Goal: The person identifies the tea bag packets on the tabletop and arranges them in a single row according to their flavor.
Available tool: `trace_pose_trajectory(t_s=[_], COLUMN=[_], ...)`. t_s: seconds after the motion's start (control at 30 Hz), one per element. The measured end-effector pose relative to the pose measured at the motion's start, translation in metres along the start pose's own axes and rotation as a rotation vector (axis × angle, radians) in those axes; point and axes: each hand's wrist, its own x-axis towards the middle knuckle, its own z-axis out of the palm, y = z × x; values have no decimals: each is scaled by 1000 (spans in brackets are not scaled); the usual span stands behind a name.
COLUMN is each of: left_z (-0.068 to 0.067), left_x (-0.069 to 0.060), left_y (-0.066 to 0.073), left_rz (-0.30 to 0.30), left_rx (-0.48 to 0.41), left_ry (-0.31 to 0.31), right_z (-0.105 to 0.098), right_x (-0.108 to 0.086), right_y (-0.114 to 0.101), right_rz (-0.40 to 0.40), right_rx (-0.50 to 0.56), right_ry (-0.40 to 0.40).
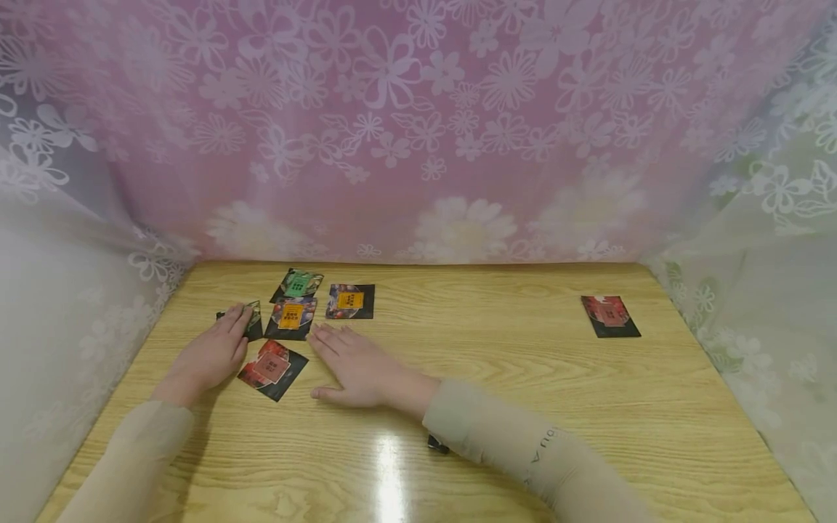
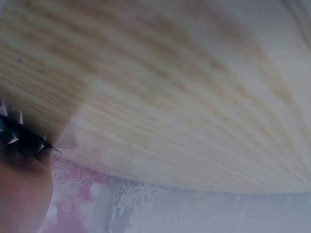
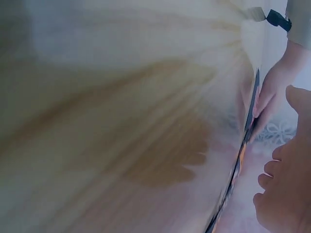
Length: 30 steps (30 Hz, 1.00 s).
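My left hand point(image 1: 212, 356) lies with extended fingers over a dark packet point(image 1: 255, 327), covering much of it. In the left wrist view only a bit of that hand point(image 2: 24, 194) and a dark, crinkled edge show. My right hand point(image 1: 360, 370) is spread out, its fingertips at the lower right corner of a square packet with an orange label point(image 1: 290, 317); whether they touch it I cannot tell. Between the hands is a tilted red-labelled packet point(image 1: 271, 369). Farther back are a green-labelled packet point(image 1: 298, 285) and a second orange-labelled packet point(image 1: 351, 301).
Far to the right on the wooden table point(image 1: 497, 349) lies another red packet point(image 1: 610, 316). A small dark object point(image 1: 438, 444) is partly hidden under my right sleeve. Flowered cloth point(image 1: 431, 145) hangs along the back and both sides.
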Motion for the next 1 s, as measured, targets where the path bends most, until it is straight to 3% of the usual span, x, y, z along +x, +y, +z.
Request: trace_pose_trajectory(t_s=[0.37, 0.63, 0.87, 1.0], left_z=[1, -2, 0, 0], left_x=[1, 0, 0, 1], left_y=[2, 3, 2, 1], left_rz=[-13, -14, -9, -7], left_rx=[0, -15, -8, -8], left_ry=[2, -17, -9, -9], right_z=[5, 5, 7, 6], right_x=[31, 48, 52, 49], right_y=[-23, -31, -34, -33], right_rz=[-90, -155, -189, -189], right_rx=[-41, -127, -95, -83], right_ry=[-61, -102, -217, -235])
